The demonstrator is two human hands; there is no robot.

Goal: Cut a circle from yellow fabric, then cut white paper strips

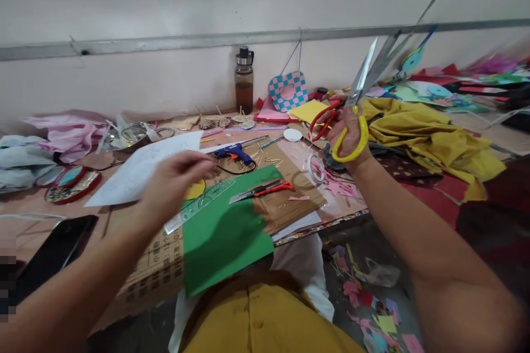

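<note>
My right hand point(351, 124) is raised at the right, closed on scissors point(363, 74) with one red and one yellow handle loop; their blades point up, apart. My left hand point(180, 174), blurred, hovers over the table beside a white sheet of paper point(143, 168); its finger posture is unclear. Just under it lie a round yellow piece point(195, 190) and a clear ruler point(199, 207). In front of me a green sheet point(226, 248) bears an orange-and-black utility knife point(263, 190) with its blade out. A blue glue gun point(232, 150) rests behind.
A bottle of brown liquid point(244, 85) and a checkered pink-and-blue hanging piece point(289, 91) stand against the wall. Mustard cloth point(430, 132) is heaped to the right. A phone point(58, 256) and red round tin point(74, 185) lie left. Paper scraps point(383, 314) litter the floor.
</note>
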